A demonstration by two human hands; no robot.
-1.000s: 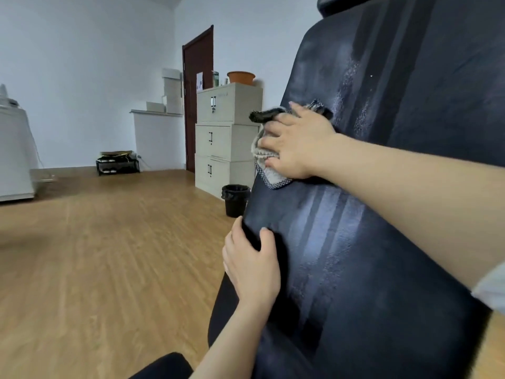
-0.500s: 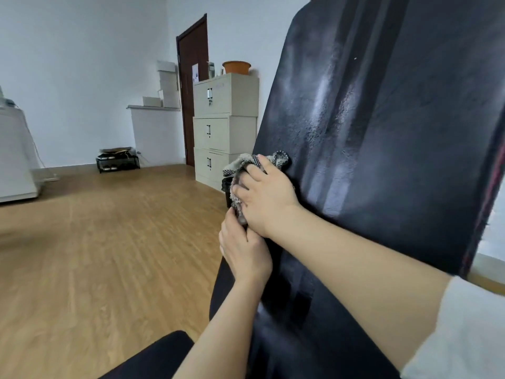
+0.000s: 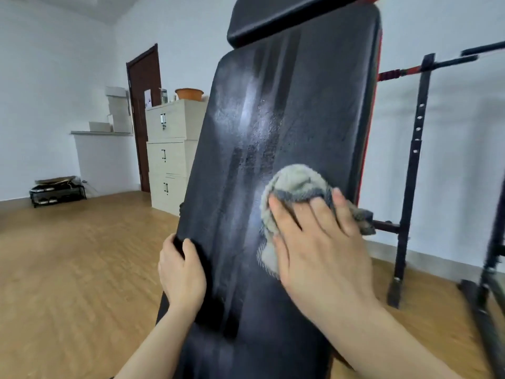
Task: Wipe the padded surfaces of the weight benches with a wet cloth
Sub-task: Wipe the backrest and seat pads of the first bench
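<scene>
A black padded bench back (image 3: 273, 127) stands tilted up in front of me, with damp streaks down its middle. A separate black head pad (image 3: 287, 17) sits above it. My right hand (image 3: 322, 247) presses a grey wet cloth (image 3: 292, 184) flat against the right half of the pad, near its red-trimmed right edge. The cloth bunches above my fingers and trails off past the pad's right side. My left hand (image 3: 181, 272) grips the pad's left edge lower down, thumb on the front face.
A black rack with a barbell (image 3: 410, 173) stands behind the bench at the right. A beige filing cabinet (image 3: 170, 151) with an orange basin on top is at the left, beside a dark door (image 3: 143, 113). Wooden floor (image 3: 68, 269) stretches left.
My right hand has carried the cloth from the pad's left edge down and then across to its right half. The left hand keeps holding the left edge. My view has swung right.
</scene>
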